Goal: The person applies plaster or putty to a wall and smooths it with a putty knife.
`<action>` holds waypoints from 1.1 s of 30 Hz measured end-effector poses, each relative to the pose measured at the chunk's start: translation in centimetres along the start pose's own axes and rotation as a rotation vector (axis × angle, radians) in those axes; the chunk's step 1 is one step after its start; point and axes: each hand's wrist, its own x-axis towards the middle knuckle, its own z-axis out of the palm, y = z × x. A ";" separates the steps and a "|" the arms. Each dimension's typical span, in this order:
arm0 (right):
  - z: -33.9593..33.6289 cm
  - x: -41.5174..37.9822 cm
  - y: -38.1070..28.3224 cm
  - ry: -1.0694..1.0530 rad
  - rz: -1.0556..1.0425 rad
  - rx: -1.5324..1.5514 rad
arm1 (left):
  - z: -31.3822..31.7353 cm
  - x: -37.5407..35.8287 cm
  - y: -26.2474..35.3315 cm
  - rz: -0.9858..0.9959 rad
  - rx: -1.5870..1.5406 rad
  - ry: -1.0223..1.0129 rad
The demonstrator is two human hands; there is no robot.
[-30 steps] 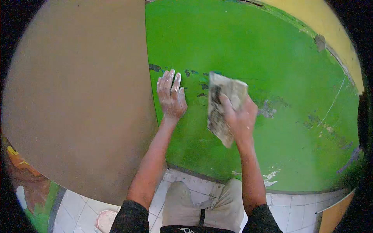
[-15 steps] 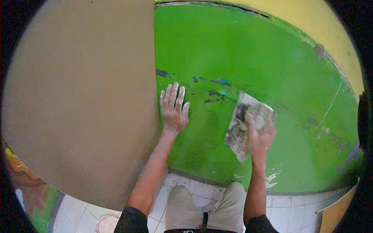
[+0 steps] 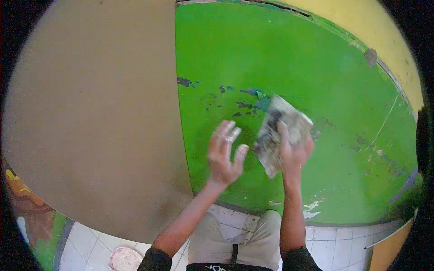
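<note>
My right hand (image 3: 296, 151) grips a worn, grey-white rectangular sheet (image 3: 275, 122) with dark smears. The thumb lies along its face, and the other fingers are mostly hidden. The sheet's upper edge is close beside flaking, dark and teal paint patches (image 3: 247, 105) on the green wall panel (image 3: 235, 49). My left hand (image 3: 224, 156) is empty, its fingers loosely bent and apart, with white dust on the tips. It hovers in front of the green surface, left of the sheet, slightly blurred.
A large brown panel (image 3: 99, 113) borders the green wall on the left. A yellow wall strip (image 3: 352, 18) runs along the top right. Below are white floor tiles (image 3: 83, 244), a round pinkish-white container (image 3: 125, 259), my knees and an orange board (image 3: 393, 244) at lower right.
My left hand has moved right and down from its flat pose on the green wall, its fingers now bent. My right hand and the sheet have shifted slightly left and up.
</note>
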 end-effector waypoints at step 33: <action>0.4 0.5 -1.5 -0.015 0.270 0.178 | 2.9 1.4 4.0 -0.078 0.446 -0.166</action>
